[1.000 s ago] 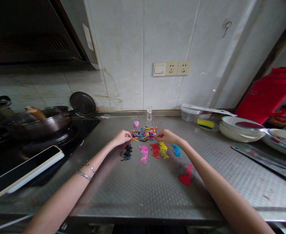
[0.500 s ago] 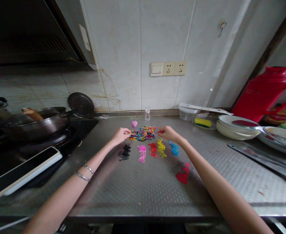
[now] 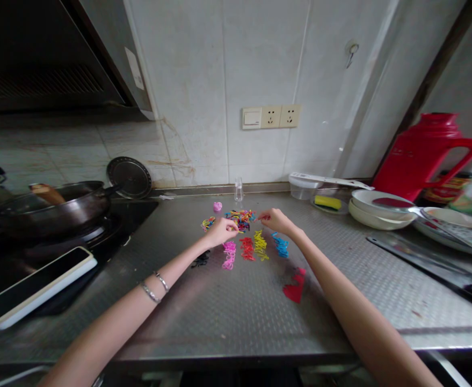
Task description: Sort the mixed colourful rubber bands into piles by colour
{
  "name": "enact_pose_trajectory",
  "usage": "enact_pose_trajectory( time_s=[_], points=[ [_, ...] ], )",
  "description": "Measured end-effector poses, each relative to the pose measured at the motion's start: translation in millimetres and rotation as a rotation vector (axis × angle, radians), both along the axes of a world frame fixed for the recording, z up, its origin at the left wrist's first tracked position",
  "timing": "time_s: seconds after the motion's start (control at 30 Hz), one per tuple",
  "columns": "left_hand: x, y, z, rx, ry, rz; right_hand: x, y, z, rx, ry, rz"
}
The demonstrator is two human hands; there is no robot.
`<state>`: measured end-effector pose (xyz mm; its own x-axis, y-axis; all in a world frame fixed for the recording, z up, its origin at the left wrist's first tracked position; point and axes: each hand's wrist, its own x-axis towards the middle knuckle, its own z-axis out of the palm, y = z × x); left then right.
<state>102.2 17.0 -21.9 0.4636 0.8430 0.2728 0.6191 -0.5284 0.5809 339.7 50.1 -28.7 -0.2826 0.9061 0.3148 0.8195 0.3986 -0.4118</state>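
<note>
A mixed pile of small coloured rubber bands [image 3: 241, 217] lies on the metal counter. My left hand [image 3: 223, 232] is closed in a pinch in front of the pile, with a bit of yellow band at its fingertips. At the pile's right edge, my right hand [image 3: 276, 220] is pinched too; what its fingers hold is too small to make out. Nearer to me are sorted heaps: black bands [image 3: 200, 259] partly behind my left wrist, pink bands [image 3: 229, 255], red bands [image 3: 247, 249], yellow bands [image 3: 260, 245] and blue bands [image 3: 280, 245]. A small multicoloured clump [image 3: 208, 223] sits left of the pile.
Behind the pile stand a pink object [image 3: 217, 206] and a small clear bottle [image 3: 239, 189]. Red scraps [image 3: 294, 286] lie front right. A pan [image 3: 70, 207] and a phone-like device [image 3: 38, 287] are left; bowls [image 3: 375, 217], a knife [image 3: 425, 266] and a red thermos [image 3: 416, 156] right.
My left hand has moved right and toward me, from the pile's left end to above the pink heap. A small clump now shows apart at left. My right hand stays by the pile.
</note>
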Motion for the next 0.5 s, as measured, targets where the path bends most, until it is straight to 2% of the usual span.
enact_pose_trajectory(
  time_s=[0.13,0.27,0.4,0.5],
  points=[
    [38.8,-10.7,1.5,-0.008,0.017,-0.132,1.4,0.5,-3.1,-0.022,-0.026,-0.032],
    [54.8,-15.0,-1.2,-0.053,0.044,-0.174,2.2,0.8,-3.9,-0.037,-0.05,-0.057],
    [40.4,-9.1,0.3,-0.126,-0.019,-0.175,3.6,-1.1,-2.5,-0.032,-0.07,-0.072],
    [14.5,2.9,5.6,-0.173,-0.101,-0.086,4.8,-2.3,-2.6,0.026,-0.092,-0.089]
  ],
)
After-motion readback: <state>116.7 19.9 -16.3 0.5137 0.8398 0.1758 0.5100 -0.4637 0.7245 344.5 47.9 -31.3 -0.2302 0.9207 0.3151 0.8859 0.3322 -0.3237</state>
